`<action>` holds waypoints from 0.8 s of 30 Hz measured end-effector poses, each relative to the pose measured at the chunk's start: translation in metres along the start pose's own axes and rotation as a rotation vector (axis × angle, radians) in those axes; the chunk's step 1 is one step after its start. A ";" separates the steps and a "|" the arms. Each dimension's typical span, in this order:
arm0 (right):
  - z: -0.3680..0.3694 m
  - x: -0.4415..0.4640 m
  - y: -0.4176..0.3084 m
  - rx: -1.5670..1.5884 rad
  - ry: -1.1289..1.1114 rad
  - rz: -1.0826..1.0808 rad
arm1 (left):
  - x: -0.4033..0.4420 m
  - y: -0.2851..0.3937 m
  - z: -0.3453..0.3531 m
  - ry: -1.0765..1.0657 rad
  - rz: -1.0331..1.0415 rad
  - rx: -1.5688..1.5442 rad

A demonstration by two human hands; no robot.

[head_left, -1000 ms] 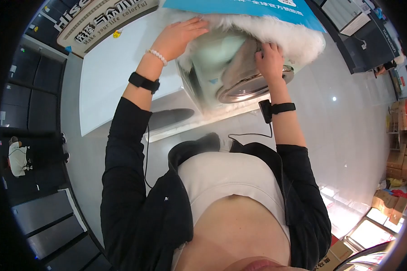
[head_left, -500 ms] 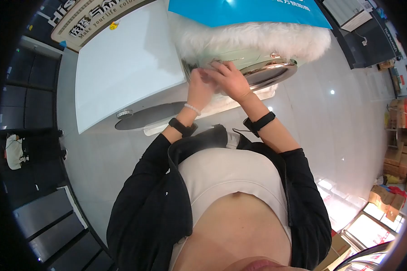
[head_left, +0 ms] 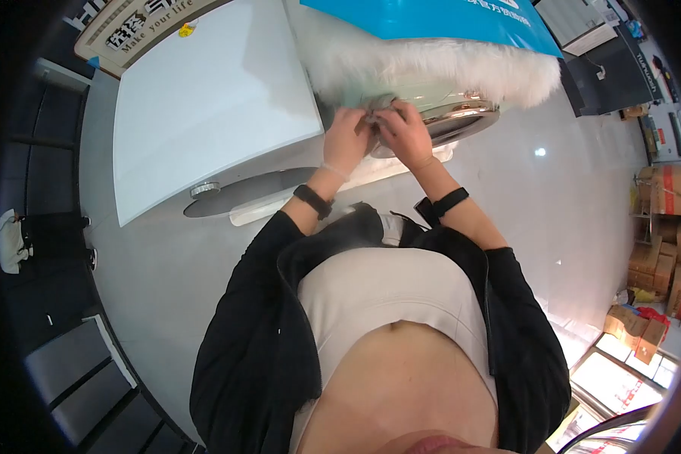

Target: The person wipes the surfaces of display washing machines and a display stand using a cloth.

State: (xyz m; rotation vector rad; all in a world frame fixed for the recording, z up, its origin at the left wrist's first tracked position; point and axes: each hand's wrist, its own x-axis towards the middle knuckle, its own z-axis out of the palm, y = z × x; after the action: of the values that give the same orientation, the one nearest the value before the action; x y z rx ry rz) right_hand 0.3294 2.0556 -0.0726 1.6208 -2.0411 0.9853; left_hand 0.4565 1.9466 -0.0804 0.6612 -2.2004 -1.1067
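Observation:
My left hand (head_left: 348, 138) and my right hand (head_left: 407, 135) are close together, fingers curled on a crumpled grey cloth (head_left: 381, 101) that bunches up between them. Just beyond them stands a pale green washing machine (head_left: 439, 103), its round door with a shiny coppery rim (head_left: 465, 115) to the right of my right hand. White fluffy fur (head_left: 446, 64) covers the machine's top. To the left of my left hand is a white washing machine (head_left: 212, 98) with a silver knob (head_left: 204, 190) and a dark round door (head_left: 250, 194).
A blue printed sheet (head_left: 439, 21) lies on the fur. A sign board (head_left: 140, 38) stands at the back left. Cardboard boxes (head_left: 671, 191) are stacked at the far right. Another person (head_left: 49, 238) is at the far left, on the grey tiled floor (head_left: 575, 189).
My hands have shifted slightly right and drawn the grey cloth together, so it shows more clearly between the fingers. The view has moved a little.

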 end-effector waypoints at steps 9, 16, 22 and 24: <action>-0.004 -0.002 0.000 -0.001 -0.094 0.161 | 0.016 -0.006 -0.009 -0.014 0.457 0.206; -0.027 0.041 -0.026 0.080 0.186 0.240 | 0.037 0.049 -0.034 0.198 0.569 0.286; 0.010 -0.008 -0.011 0.088 -0.034 0.283 | 0.021 0.002 -0.027 0.032 0.640 0.458; 0.006 0.000 -0.011 0.106 0.067 0.257 | 0.023 0.003 -0.027 0.101 0.673 0.440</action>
State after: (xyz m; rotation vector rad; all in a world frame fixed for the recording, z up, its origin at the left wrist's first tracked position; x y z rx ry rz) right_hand 0.3410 2.0502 -0.0732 1.3765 -2.2234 1.2363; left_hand 0.4586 1.9188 -0.0581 0.1023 -2.3220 -0.2471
